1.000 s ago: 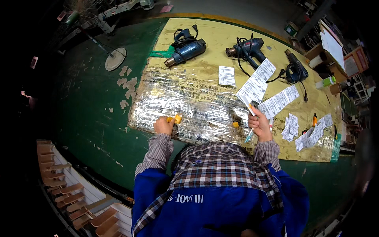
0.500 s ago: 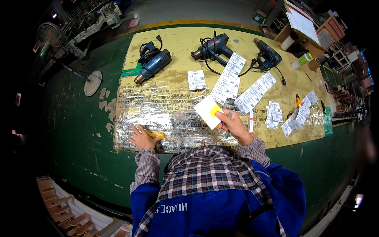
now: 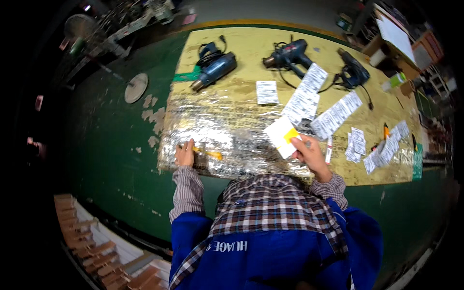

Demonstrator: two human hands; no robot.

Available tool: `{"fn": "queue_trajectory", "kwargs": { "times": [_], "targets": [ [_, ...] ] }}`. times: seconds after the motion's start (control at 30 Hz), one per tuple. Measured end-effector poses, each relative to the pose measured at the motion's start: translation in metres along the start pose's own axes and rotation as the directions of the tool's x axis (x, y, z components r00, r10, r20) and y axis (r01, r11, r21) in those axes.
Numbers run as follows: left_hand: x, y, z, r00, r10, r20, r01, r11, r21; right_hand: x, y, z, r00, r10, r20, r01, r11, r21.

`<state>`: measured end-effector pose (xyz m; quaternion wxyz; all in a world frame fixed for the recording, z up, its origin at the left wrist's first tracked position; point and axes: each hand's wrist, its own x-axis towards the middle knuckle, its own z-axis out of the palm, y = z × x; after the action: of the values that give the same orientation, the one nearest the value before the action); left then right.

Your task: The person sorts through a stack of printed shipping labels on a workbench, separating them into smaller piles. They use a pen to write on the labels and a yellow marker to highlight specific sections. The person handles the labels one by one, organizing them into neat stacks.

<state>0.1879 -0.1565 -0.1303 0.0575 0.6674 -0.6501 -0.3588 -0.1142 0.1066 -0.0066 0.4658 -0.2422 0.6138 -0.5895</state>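
My right hand (image 3: 309, 153) pinches a white square card (image 3: 280, 135) with a yellow patch, holding it above the front middle of the table (image 3: 232, 104). A yellow, slim tool (image 3: 210, 153), like a utility knife, lies on the taped tabletop near the front left. Beside its left end, my left hand (image 3: 184, 153) rests on the table with fingers pointing away, not wrapped round the tool; blur softens the fingers. Beyond the card are a printed label sheet (image 3: 267, 92) and long printed label strips (image 3: 303, 94) (image 3: 337, 114).
Three corded heat guns, left (image 3: 215, 71), middle (image 3: 290, 54) and right (image 3: 355, 72), lie along the far side. Crumpled label strips (image 3: 386, 147) lie at the right near an orange-handled tool (image 3: 386, 129). A standing fan (image 3: 136, 88) is off the left edge; wooden pieces (image 3: 92, 241) sit lower left.
My left hand has slid slightly left off the yellow tool, its fingers less spread; the tool stays in place. My right hand still holds the card. The whole view has shifted.
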Motion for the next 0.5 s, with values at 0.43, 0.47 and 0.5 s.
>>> {"fn": "queue_trajectory", "kwargs": {
  "times": [0.43,0.47,0.5],
  "targets": [
    [0.028,-0.047,-0.003,0.831,0.352,-0.431,-0.337,0.935,0.113,0.002,0.002,0.0,0.995,0.01,0.103,-0.004,0.998,-0.059],
    [0.038,-0.064,-0.007,0.806,0.385,-0.449,-0.408,0.912,0.049,0.0,0.001,0.004,0.995,0.039,0.092,-0.036,0.999,-0.034],
    [0.044,-0.069,-0.004,0.78,0.42,-0.464,-0.484,0.875,-0.023,-0.002,-0.002,0.01,0.996,0.065,0.069,-0.064,0.998,-0.014]
  ]
}}
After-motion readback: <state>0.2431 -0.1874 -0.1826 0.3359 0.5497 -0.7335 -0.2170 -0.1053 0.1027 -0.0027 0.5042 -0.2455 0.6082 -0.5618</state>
